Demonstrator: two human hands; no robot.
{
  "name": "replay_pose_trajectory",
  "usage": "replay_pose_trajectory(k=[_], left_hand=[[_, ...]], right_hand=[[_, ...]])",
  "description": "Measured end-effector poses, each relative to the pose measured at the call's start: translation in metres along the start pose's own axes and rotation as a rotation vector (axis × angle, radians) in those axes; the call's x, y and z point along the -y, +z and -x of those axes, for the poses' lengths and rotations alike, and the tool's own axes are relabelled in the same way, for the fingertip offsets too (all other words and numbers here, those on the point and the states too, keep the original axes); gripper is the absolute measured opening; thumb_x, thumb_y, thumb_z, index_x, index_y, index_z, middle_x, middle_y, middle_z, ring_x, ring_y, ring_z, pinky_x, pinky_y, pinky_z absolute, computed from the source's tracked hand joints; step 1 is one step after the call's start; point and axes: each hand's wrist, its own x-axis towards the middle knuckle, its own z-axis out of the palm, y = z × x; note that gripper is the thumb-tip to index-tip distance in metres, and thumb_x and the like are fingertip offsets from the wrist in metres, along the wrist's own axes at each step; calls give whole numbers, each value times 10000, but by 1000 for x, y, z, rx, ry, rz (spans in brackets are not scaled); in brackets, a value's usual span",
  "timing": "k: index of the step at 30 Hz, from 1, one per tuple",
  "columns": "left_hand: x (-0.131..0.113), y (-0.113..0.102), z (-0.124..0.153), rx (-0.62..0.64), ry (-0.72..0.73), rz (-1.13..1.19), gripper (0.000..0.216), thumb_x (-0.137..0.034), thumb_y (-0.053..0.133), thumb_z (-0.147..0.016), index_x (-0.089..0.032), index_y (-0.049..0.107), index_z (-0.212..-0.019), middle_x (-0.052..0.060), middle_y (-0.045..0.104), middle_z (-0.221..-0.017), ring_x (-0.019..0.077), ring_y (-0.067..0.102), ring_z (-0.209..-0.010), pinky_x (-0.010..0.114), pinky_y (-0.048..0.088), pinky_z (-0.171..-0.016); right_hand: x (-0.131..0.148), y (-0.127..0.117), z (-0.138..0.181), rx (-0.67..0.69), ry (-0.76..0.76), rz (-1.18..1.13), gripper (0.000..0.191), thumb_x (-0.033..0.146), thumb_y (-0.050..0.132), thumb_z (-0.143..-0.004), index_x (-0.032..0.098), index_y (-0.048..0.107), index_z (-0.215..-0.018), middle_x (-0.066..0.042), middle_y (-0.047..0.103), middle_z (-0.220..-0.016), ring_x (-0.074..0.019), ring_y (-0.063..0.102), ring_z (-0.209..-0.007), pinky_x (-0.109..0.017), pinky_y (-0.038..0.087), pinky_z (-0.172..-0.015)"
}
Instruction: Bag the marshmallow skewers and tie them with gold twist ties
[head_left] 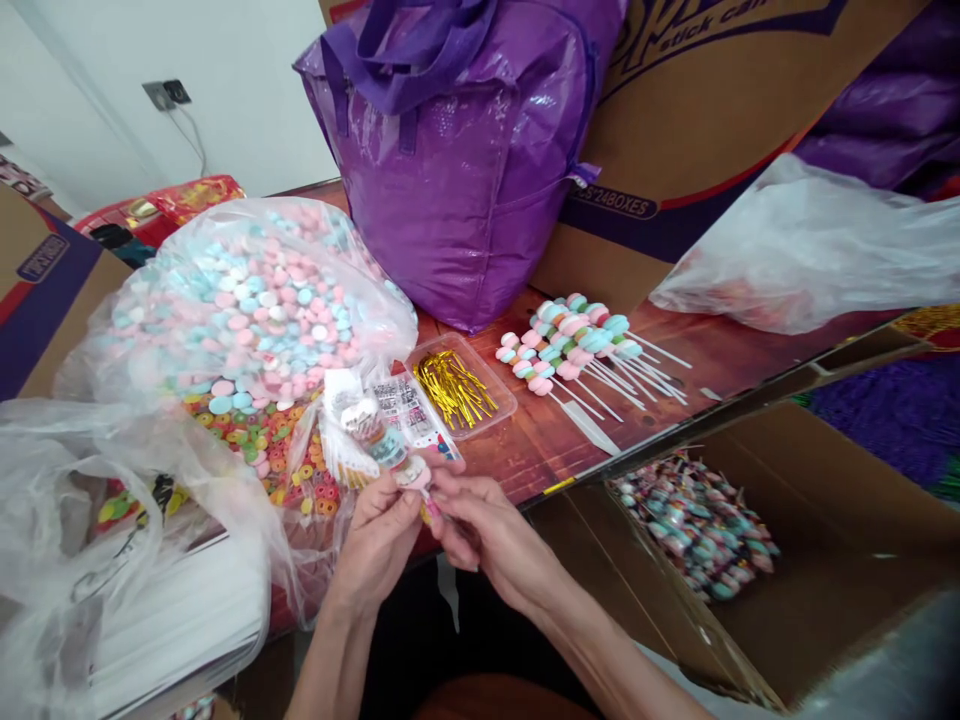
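Observation:
A wrapped marshmallow skewer (pixel 414 470) in a clear printed bag is held between my hands, just above the table's front edge. My left hand (pixel 381 535) pinches it near the lowest marshmallow. The fingers of my right hand (pixel 484 525) are closed at the gathered lower end of the wrapper; whether a tie is there, I cannot make out. Beyond the hands lies a stack of printed bags (pixel 349 440). To its right, a clear plastic tray (pixel 504 395) holds gold twist ties (pixel 454 388). Several unwrapped marshmallow skewers (pixel 574 335) lie further right, white sticks toward me.
At left are a big bag of marshmallows (pixel 262 300), ring-shaped gummies (pixel 255 435) and bagged white sticks (pixel 180 620). A purple bag (pixel 457 170) stands behind. Below the table at right, a cardboard box (pixel 825 560) contains wrapped skewers (pixel 694 525). A white plastic bag (pixel 810 250) lies at far right.

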Motion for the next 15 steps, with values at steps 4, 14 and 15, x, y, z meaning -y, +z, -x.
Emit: replay_pose_trajectory(k=[4, 14, 15], left_hand=[[-4, -3, -7, -127, 197, 47, 233, -348, 778, -804, -181, 659, -693, -1, 538, -651, 141, 564, -692, 285, 500, -727], [5, -14, -14, -327, 176, 113, 289, -328, 816, -766, -192, 566, -819, -58, 472, -630, 59, 354, -536, 175, 340, -516], [5, -15, -15, -340, 181, 134, 298, -314, 821, -760, -195, 555, -824, -62, 477, -626, 54, 355, -529, 171, 333, -513]], right_hand=[[25, -18, -21, 5, -200, 770, 327, 281, 487, -937, 180, 630, -661, -3, 620, -616, -138, 541, -578, -250, 384, -587], [39, -35, -130, -476, -188, 1458, 216, 151, 478, -928, 144, 684, -995, -171, 704, -1021, -261, 645, -879, -309, 388, -686], [39, -35, -132, -473, -185, 1455, 216, 153, 478, -928, 147, 684, -993, -168, 705, -1016, -260, 645, -870, -309, 383, -680]])
